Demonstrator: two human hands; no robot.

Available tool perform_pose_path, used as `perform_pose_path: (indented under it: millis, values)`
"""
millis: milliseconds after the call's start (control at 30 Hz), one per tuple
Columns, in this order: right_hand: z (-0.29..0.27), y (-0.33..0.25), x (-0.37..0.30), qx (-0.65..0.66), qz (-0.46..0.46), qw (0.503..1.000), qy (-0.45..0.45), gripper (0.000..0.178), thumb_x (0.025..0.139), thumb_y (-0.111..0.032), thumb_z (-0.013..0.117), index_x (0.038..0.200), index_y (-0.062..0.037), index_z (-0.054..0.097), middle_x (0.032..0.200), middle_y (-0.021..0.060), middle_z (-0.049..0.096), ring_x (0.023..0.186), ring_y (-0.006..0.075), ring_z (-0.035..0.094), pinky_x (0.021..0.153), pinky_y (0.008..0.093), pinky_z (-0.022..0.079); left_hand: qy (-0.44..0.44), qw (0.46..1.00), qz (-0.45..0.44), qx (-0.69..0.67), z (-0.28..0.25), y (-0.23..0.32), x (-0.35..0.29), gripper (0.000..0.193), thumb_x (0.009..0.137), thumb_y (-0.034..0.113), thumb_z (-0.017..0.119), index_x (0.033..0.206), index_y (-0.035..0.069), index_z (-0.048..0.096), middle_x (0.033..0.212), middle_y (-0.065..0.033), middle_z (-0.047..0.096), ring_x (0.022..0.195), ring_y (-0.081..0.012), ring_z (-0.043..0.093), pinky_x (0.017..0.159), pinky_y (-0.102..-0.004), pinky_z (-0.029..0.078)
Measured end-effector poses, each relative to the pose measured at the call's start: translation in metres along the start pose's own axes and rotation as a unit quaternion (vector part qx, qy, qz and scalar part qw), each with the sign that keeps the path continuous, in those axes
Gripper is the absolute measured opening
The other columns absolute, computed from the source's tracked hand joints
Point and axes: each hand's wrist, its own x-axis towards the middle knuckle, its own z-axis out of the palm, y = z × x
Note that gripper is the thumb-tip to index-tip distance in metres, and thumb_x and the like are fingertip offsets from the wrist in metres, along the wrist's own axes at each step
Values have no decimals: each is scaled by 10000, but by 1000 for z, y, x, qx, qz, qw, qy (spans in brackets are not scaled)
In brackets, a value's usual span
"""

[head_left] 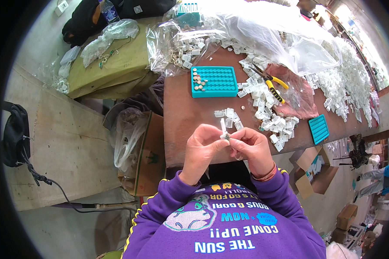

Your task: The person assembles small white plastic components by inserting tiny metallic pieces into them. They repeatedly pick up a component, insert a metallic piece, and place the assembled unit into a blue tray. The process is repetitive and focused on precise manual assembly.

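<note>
Fingers point(239, 144) pinch a small piece point(226, 136) between them.

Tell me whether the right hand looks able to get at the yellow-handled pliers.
Probably yes: the pliers lie uncovered, with only loose clear pieces between, though the right hand is busy with a small object.

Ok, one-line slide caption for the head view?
Left hand and right hand pinch a small part at a brown table, with a teal tray, yellow-handled pliers and clear plastic pieces beyond.
</note>
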Motion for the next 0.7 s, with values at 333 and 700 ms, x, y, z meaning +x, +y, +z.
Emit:
perform_pose_path:
  millis: [333,700]
  values:
    - [-22,-3,7,46,105,980,-161,213,852,-111,713,995,3,605,809,44,648,667,118,654,641,240,558,-142,985,-92,-30,-11,16,1,211,827,-7,720,944,48,553,910,-26,640,848,-81,624,756,-239,517]
    - [-24,-1,3,-10,33,996,-87,243,971,-199,556,897,20,632,805,36,641,758,97,620,701,227,481,-39,997,-47,-52,4,11,3,117,891,45,672,907,20,560,846,-77,662,765,-124,637,685,-257,522]
